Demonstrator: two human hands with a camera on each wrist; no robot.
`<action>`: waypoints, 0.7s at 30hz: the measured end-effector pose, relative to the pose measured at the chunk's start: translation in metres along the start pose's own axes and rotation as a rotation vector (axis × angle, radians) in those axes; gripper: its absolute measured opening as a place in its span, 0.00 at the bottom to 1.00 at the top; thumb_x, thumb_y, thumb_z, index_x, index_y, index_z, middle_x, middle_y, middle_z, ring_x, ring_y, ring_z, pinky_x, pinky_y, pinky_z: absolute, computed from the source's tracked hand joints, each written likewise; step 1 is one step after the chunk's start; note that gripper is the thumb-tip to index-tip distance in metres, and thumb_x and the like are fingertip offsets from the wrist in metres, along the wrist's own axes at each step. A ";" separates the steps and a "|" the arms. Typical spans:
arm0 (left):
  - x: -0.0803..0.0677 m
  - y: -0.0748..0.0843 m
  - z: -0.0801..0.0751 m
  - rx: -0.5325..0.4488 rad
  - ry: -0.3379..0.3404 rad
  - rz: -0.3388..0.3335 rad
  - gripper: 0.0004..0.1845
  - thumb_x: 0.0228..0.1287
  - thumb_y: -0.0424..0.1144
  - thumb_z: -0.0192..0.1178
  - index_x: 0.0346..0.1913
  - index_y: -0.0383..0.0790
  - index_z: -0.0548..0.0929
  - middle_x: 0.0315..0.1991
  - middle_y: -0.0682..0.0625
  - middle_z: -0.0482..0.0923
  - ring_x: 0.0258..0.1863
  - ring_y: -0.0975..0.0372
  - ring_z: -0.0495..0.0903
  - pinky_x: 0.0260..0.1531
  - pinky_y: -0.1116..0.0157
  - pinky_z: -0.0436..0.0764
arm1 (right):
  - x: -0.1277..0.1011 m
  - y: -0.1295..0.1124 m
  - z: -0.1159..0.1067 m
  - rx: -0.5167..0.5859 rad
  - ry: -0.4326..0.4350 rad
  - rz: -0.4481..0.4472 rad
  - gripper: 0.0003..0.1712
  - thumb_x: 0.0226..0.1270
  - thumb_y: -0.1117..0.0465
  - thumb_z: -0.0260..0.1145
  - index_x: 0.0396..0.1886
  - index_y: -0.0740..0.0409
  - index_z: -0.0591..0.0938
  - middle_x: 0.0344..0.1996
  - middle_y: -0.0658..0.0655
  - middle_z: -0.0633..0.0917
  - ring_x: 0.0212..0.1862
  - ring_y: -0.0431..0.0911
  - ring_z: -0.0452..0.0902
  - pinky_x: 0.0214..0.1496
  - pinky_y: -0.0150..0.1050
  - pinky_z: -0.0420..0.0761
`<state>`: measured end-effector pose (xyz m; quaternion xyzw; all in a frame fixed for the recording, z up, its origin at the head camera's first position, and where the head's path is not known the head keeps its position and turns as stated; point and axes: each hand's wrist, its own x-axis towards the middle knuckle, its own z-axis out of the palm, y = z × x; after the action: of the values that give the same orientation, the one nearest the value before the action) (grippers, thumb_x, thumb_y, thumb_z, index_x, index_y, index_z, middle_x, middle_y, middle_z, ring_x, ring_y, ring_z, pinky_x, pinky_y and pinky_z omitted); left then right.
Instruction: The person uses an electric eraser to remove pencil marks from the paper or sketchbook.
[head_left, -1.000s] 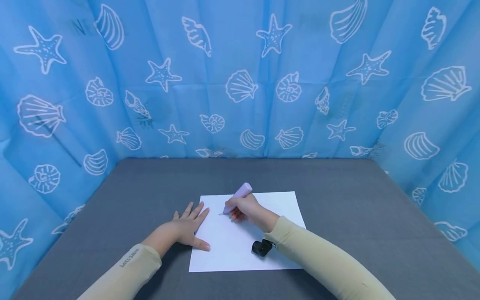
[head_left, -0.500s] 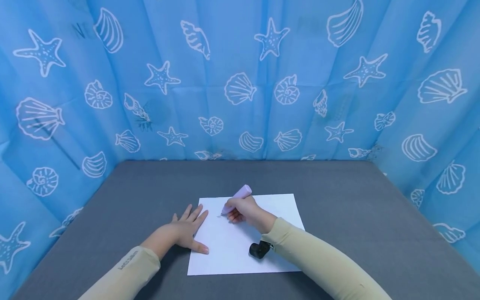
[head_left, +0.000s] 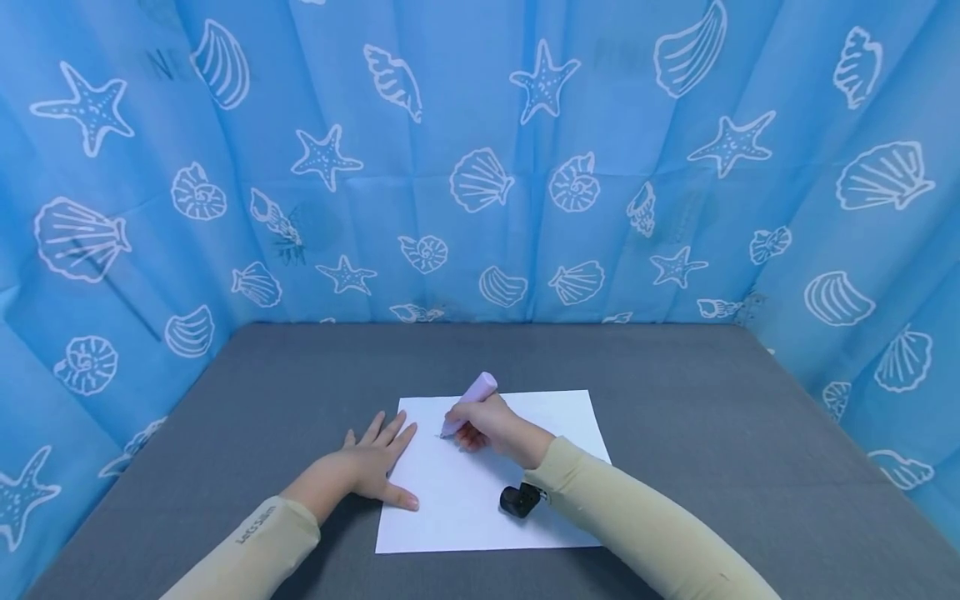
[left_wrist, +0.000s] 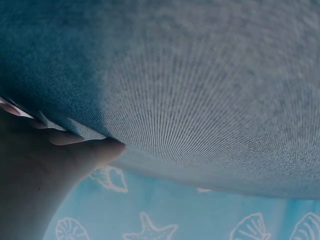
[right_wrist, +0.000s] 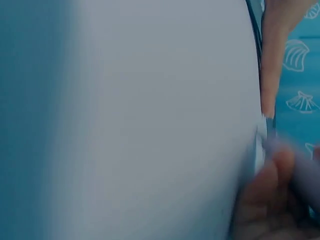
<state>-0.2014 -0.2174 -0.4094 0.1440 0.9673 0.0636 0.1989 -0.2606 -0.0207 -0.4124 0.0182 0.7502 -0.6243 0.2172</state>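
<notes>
A white sheet of paper lies on the grey table. My right hand grips a thick lilac pen, tilted with its tip down at the upper left part of the sheet. A small faint mark shows by the tip. In the right wrist view the pen is blurred, between the fingers of my right hand. My left hand lies flat with fingers spread, its fingertips and thumb on the sheet's left edge. The left wrist view shows that hand from the side, low over the cloth.
A grey cloth-covered table surrounds the paper. Behind and along both sides hangs a blue curtain with white shells and starfish. A small black device sits at my right wrist, above the sheet.
The pen tip has shifted slightly left and down over the paper, with my right hand following. My left hand stays in place. The whole head view has shifted a little.
</notes>
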 end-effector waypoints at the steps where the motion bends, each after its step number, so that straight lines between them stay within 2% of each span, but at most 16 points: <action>1: 0.000 0.000 0.000 -0.001 0.001 0.002 0.61 0.47 0.69 0.67 0.76 0.38 0.51 0.77 0.39 0.40 0.74 0.39 0.37 0.62 0.31 0.45 | 0.000 0.000 0.000 0.000 -0.004 -0.001 0.10 0.61 0.63 0.66 0.37 0.66 0.76 0.16 0.56 0.76 0.15 0.41 0.71 0.19 0.30 0.74; 9: 0.000 0.001 -0.002 -0.009 -0.012 -0.002 0.61 0.47 0.69 0.67 0.77 0.39 0.51 0.77 0.39 0.40 0.74 0.39 0.37 0.62 0.31 0.45 | 0.000 -0.001 -0.003 0.001 -0.021 -0.005 0.12 0.62 0.62 0.66 0.38 0.66 0.75 0.17 0.56 0.76 0.17 0.42 0.71 0.21 0.31 0.75; 12: 0.001 0.000 -0.002 -0.011 -0.025 -0.006 0.62 0.47 0.70 0.66 0.77 0.40 0.50 0.78 0.40 0.39 0.74 0.39 0.36 0.63 0.31 0.45 | 0.002 0.000 -0.005 0.044 -0.042 0.020 0.11 0.62 0.62 0.65 0.38 0.67 0.77 0.18 0.56 0.77 0.17 0.42 0.72 0.21 0.31 0.76; 16: 0.002 -0.001 -0.002 -0.014 -0.023 -0.002 0.62 0.47 0.71 0.66 0.77 0.40 0.50 0.78 0.40 0.39 0.74 0.40 0.35 0.63 0.32 0.44 | 0.004 0.001 -0.006 0.088 -0.029 0.020 0.10 0.59 0.63 0.64 0.37 0.67 0.78 0.18 0.57 0.78 0.18 0.42 0.73 0.22 0.31 0.77; 21: 0.003 -0.001 -0.001 -0.010 -0.024 -0.008 0.62 0.46 0.71 0.66 0.77 0.40 0.50 0.78 0.40 0.39 0.74 0.40 0.36 0.63 0.32 0.44 | 0.005 0.001 -0.006 0.073 0.005 0.010 0.10 0.57 0.65 0.64 0.36 0.68 0.78 0.17 0.56 0.77 0.17 0.41 0.72 0.21 0.31 0.76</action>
<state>-0.2043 -0.2180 -0.4099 0.1399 0.9651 0.0660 0.2114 -0.2664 -0.0162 -0.4145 0.0315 0.7274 -0.6501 0.2176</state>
